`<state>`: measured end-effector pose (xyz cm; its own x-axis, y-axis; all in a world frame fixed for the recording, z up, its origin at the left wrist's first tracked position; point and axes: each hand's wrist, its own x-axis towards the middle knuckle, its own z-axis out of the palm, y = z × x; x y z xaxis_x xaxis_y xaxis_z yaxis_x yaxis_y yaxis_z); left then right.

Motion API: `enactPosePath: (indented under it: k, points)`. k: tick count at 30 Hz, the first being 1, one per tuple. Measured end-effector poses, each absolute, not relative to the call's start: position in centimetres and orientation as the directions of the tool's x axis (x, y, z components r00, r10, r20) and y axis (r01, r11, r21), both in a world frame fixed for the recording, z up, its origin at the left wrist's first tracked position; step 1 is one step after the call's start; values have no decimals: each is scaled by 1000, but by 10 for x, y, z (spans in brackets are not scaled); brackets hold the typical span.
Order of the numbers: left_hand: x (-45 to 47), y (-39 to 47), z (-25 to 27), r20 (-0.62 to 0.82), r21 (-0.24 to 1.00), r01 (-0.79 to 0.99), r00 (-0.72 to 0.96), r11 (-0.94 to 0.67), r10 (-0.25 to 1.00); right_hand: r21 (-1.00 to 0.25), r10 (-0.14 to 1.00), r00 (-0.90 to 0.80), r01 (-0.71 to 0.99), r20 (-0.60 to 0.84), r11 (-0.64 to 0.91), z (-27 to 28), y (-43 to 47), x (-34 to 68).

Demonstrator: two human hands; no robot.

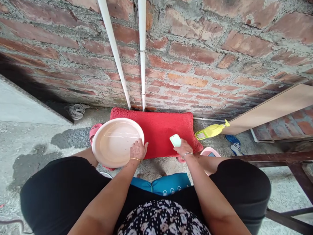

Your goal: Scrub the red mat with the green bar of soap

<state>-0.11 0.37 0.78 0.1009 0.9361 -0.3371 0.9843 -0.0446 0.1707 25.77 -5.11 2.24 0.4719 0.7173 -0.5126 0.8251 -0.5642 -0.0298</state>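
Observation:
My left hand is at the right side of a pale pink basin of water. Its fingers reach over the rim and the thumb stays outside, so it grips the rim. In my right hand is a pale mint-green oblong block with rounded corners; whether it is soap or a brush I cannot tell. The hand holds it just over a red textured mat, which lies across a low support. Part of the basin rests on the mat's left end.
A yellow spray bottle lies tilted right of the mat, near a pink tub and a blue cloth. Two white pipes run down the brick wall. A grey rag lies left, and a brown metal frame stands right.

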Motion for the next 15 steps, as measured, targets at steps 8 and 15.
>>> enactPosePath:
  k: [8, 15]
  points:
    - [1, 5, 9, -341, 131, 990, 94, -52, 935, 1, 666, 542, 776, -513, -631, 8, -42, 271]
    - [3, 5, 11, -345, 133, 990, 89, -45, 934, 56, 436, 744, 533, -506, -844, 20, -73, 325]
